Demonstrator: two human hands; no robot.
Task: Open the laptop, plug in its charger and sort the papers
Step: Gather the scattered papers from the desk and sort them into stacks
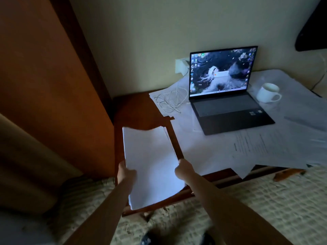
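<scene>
The left hand point(126, 172) and the right hand point(183, 169) each grip a side of a paper stack point(150, 161). Beyond the right hand sits the open laptop point(228, 96).

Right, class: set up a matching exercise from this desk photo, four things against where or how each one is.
Things:
1. laptop
2. mug
3. white cable
4. paper stack

States:
A. held by left hand and right hand
B. open, screen lit
C. lying tangled left of the laptop
D. standing right of the laptop

Pairs: 1-B, 2-D, 3-C, 4-A
</scene>
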